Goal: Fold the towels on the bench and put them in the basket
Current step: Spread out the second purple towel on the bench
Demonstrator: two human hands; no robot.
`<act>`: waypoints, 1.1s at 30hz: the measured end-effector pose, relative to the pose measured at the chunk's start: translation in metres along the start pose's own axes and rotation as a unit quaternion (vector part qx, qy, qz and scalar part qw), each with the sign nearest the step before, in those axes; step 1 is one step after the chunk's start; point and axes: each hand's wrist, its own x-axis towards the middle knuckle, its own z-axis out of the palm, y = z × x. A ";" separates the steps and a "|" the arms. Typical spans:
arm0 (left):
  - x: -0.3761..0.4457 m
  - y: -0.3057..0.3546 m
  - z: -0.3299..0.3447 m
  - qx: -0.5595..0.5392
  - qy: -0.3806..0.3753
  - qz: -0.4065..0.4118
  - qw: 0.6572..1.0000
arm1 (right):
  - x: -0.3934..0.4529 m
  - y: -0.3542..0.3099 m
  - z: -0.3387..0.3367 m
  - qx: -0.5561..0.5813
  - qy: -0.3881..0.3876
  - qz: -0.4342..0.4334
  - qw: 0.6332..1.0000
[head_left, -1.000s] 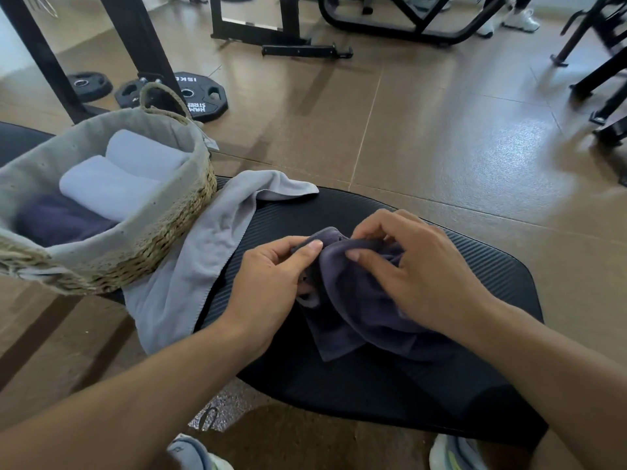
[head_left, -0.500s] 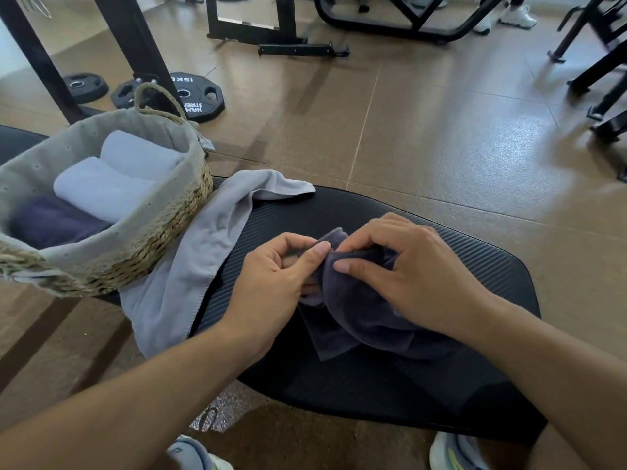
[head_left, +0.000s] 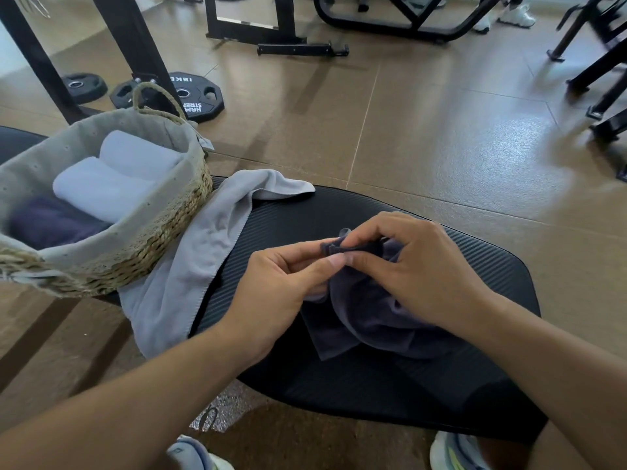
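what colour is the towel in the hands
Dark purple-grey towel, seen in the head view.

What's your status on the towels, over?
Left hand and right hand both pinching dark towel edge. Grey towel waiting, unfolded. Basket path unobstructed.

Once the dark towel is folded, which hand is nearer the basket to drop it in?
Probably the left hand: the basket stands on its side, beyond the grey towel. The right hand would have to cross over.

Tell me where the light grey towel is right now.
In the head view, the light grey towel lies unfolded on the bench's left end, draped over its edge beside the basket, left of both hands.
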 end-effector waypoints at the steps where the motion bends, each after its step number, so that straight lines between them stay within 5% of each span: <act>1: 0.000 -0.001 0.000 -0.003 -0.001 0.003 1.000 | 0.000 0.000 0.000 0.000 -0.001 0.001 1.000; 28: 0.000 -0.012 -0.005 0.142 0.001 0.091 0.986 | -0.001 -0.002 -0.006 -0.018 -0.031 -0.017 0.999; 33: 0.002 -0.013 -0.008 0.184 -0.011 0.098 0.978 | 0.014 0.019 -0.028 -0.091 -0.189 -0.043 0.977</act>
